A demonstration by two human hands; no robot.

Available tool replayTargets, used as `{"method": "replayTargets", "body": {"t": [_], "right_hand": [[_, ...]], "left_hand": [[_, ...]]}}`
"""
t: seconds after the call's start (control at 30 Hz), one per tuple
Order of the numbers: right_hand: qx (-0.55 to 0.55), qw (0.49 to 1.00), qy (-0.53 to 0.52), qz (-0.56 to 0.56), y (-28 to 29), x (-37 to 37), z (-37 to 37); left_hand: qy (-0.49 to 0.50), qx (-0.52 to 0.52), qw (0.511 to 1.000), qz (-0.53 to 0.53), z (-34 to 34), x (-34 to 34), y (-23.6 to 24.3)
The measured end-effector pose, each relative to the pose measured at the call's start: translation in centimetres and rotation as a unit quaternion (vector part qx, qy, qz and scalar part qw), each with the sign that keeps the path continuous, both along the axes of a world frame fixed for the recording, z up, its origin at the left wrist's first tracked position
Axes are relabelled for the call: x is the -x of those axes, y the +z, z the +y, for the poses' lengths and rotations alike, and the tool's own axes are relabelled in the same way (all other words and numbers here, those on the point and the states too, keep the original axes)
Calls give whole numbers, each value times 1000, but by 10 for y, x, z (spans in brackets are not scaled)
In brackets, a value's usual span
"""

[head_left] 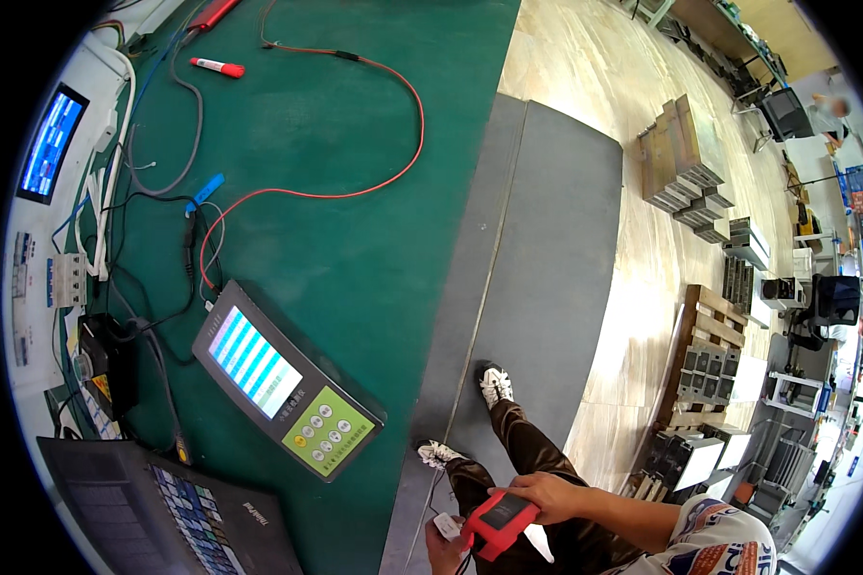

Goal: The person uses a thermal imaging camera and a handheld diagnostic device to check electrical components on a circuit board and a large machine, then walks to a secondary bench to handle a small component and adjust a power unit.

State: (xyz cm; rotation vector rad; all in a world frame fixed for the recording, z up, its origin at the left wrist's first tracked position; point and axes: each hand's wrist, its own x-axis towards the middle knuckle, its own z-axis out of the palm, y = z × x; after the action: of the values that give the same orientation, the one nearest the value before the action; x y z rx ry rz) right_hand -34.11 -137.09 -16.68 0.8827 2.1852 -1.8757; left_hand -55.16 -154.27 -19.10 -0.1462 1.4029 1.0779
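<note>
Near the bottom edge, my right hand (547, 494) is closed around a red handheld box with a dark grey panel (504, 515). Just left of it, my left hand (441, 553) has its fingers wrapped at a small white connector-like piece (447, 525). A thin dark cord hangs beside that piece; the left hand is partly cut off by the frame edge. Both hands are off the table, over my legs. On the green table (345, 254) lies a dark tester (283, 379) with a lit screen and a yellow-green keypad.
A red cable (393, 177) curves from the tester across the table. A red marker (219, 68), a laptop (201, 517), a black box (107, 364) and tangled cables crowd the left side. On the floor stand stacked metal cases (686, 158) and a wooden pallet (714, 321). Another person (828, 117) is far right.
</note>
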Motion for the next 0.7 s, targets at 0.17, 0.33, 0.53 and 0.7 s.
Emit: {"method": "replayTargets", "body": {"t": [0.17,0.33,0.53,0.7], "right_hand": [[-14,1000,6,2,2,4,3],[-9,1000,-13,17,7,8,5],[-17,1000,-11,11,11,5,2],[-14,1000,-8,9,18,5,2]], "left_hand": [[-44,22,998,41,5,1,3],[-27,-7,999,26,-4,0,-1],[-16,-16,1000,11,1,-2,10],[0,-46,999,12,-8,-5,10]]}}
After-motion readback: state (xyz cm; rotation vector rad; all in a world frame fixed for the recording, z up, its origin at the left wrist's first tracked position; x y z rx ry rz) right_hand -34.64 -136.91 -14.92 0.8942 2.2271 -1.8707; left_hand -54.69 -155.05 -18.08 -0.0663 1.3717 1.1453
